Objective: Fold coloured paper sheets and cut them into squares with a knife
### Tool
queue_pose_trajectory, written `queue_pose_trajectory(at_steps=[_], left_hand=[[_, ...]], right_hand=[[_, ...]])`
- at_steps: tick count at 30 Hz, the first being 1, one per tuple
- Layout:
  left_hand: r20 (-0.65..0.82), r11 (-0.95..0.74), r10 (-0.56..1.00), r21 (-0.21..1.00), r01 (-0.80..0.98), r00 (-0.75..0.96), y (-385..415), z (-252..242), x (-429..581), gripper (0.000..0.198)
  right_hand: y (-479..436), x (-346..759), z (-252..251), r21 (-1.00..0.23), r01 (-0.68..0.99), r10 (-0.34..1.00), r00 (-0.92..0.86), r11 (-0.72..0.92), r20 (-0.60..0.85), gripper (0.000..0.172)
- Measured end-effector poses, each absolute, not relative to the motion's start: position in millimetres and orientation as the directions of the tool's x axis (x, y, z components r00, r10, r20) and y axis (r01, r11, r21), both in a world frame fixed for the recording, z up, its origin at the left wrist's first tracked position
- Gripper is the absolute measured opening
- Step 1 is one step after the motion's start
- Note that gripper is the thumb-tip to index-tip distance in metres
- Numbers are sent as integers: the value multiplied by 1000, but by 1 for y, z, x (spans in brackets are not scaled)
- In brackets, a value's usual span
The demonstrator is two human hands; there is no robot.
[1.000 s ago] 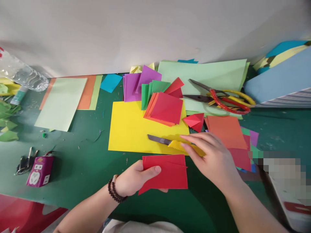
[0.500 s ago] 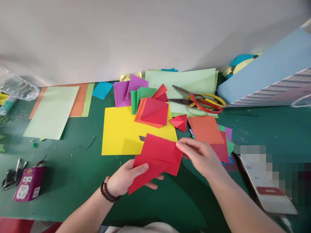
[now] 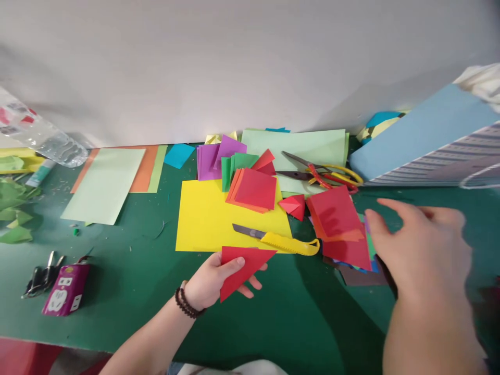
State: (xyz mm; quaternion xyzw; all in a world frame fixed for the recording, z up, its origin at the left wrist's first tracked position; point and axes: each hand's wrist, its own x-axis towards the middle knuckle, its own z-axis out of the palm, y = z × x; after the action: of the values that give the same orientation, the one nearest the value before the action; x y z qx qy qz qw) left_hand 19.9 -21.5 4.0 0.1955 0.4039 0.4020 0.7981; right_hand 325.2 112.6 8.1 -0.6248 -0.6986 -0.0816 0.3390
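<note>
Now the red paper (image 3: pixel 244 268) was a folded triangle, where a moment earlier it had been a broader rectangle, and it sat in the person's left hand (image 3: pixel 211 281), pinched between the thumb on top and the fingers curled beneath. It was held just over the near edge of the yellow sheet (image 3: pixel 207 219), with a beaded bracelet (image 3: pixel 185 303) on the wrist behind it. The right hand (image 3: pixel 422 255), blurred by motion, had let go of the utility knife (image 3: pixel 281 242) and swung out to the right, open and holding nothing. It was nearest a loose stack of red and orange paper squares (image 3: pixel 336 213), though it was impossible to tell whether it touched them. The knife now lay released on the yellow sheet, its yellow handle partly over the sheet's edge and its dark blade pointing left. Further back, the red-and-yellow-handled scissors (image 3: pixel 324 174) rested on a pale green sheet (image 3: pixel 292 143) on the green worktop (image 3: pixel 292 323).
</note>
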Motion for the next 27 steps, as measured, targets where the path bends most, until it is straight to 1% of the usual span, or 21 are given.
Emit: queue_pose_trajectory(at_steps=[1,2,3,4,5,6,8,10,11,13,14,15,17,19,21,23,25,27], left_hand=[[-471,588,808,659,-468,352,-22,5,21,41],[-452,571,820,689,-447,351,-23,6,21,42],[-430,547,835,723,-423,344,-23,7,21,43],[-406,517,851,758,-397,333,-23,9,21,45],[-381,486,866,792,-369,323,-23,11,20,48],[-361,460,878,819,-342,314,-24,14,19,49],[-337,421,894,858,-295,296,-24,21,16,48],[-287,369,912,887,-278,292,-26,29,12,52],[-257,350,918,884,-310,303,-26,33,10,58],[-218,357,914,833,-423,342,-25,43,7,71],[-220,380,906,801,-463,362,-23,48,7,72],[-239,404,897,783,-472,372,-21,54,6,66],[-294,412,898,822,-394,326,-14,65,6,52],[-311,356,929,899,-254,201,-4,78,8,56],[-270,272,962,955,-121,29,7,89,12,56],[-206,205,975,979,-21,-83,17,100,18,49],[-160,163,982,986,26,-103,25,107,25,38],[-141,143,989,989,29,-47,30,111,30,31]], right_hand=[[105,312,12,-308,919,790,-6,246,613,15],[96,298,16,-312,902,795,-52,297,605,17],[86,282,21,-340,854,816,-154,394,557,17],[77,267,25,-469,708,838,-344,528,424,20],[69,252,28,-583,586,816,-506,562,278,23],[64,240,32,-653,530,792,-583,541,182,22],[61,224,39,-734,444,750,-649,514,132,13],[67,219,48,-761,351,715,-669,545,203,13],[73,219,53,-766,286,686,-678,576,264,12],[86,221,64,-769,145,621,-689,622,373,9],[93,222,70,-775,85,594,-696,626,403,8],[98,223,76,-787,43,577,-705,615,413,8],[105,223,87,-822,47,610,-694,567,382,9],[107,222,95,-875,100,718,-620,473,317,19],[104,221,99,-930,115,810,-535,349,238,33],[99,222,101,-957,117,843,-511,264,170,39],[94,223,103,-959,165,858,-500,230,119,34],[91,223,104,-963,191,874,-479,189,76,28]])
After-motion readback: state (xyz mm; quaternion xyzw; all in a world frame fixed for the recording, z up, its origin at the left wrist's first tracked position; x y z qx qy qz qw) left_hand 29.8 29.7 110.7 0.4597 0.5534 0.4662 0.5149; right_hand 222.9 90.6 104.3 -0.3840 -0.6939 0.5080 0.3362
